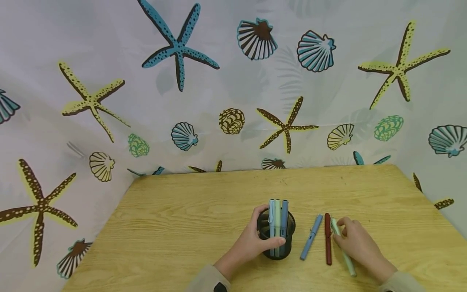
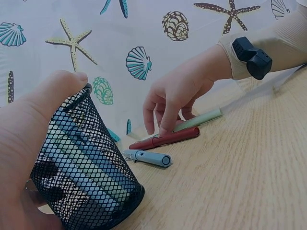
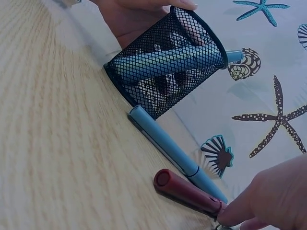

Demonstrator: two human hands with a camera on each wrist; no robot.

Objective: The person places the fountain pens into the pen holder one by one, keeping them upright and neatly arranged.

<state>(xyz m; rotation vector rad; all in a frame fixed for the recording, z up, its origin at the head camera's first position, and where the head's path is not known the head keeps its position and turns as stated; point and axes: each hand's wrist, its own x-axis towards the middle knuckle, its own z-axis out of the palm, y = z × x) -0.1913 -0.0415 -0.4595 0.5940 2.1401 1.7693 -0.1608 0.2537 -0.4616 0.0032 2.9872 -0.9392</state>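
Note:
My left hand [image 1: 251,239] grips a black mesh pen holder [image 1: 288,248] from its left side, the thumb lying across the near side. Inside stand a light blue pen [image 1: 271,219], a pale green pen [image 1: 278,219] and a darker blue pen [image 1: 284,217]. To the right, my right hand [image 1: 359,243] pinches another pale green pen [image 1: 348,263] near its upper end; this pen lies on the table. Beside it lie a dark red pen [image 1: 328,243] and a blue pen [image 1: 311,238]. In the left wrist view, the right fingertips [image 2: 165,128] reach down behind the red pen [image 2: 165,139].
A wooden table [image 1: 175,227] carries everything. Behind it and along both sides hangs a white cloth [image 1: 219,81] printed with starfish and shells. The blue pen lies between the holder and the red pen.

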